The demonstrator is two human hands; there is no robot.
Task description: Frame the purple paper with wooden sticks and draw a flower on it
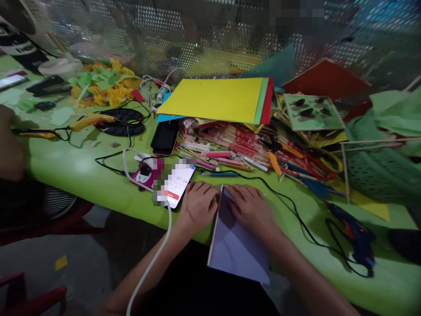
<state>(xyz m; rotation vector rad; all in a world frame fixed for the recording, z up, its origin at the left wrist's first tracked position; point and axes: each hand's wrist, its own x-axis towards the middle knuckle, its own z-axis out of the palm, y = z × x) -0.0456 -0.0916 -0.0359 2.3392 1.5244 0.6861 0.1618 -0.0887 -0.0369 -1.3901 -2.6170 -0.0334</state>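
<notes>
A purple card (235, 250) lies over the table's front edge, its lower part above my lap. Along its left side runs a thin wooden stick (215, 232). My right hand (251, 208) rests on the upper part of the card, fingers laid out toward the top left corner. Just left of the stick's upper end is my left hand (199, 206), its fingers curled. Whether anything is pinched in them is hidden. Close to my left wrist lies a lit phone (179, 180) showing a timer.
A glue gun (353, 237) sits at the right with its black cord crossing the table. Behind are pens (217, 154), bundled sticks (237, 140), scissors (324, 160) and a stack of coloured sheets (210, 98). A purple power strip (148, 175) is left; another person's arm (11, 145) is farther left.
</notes>
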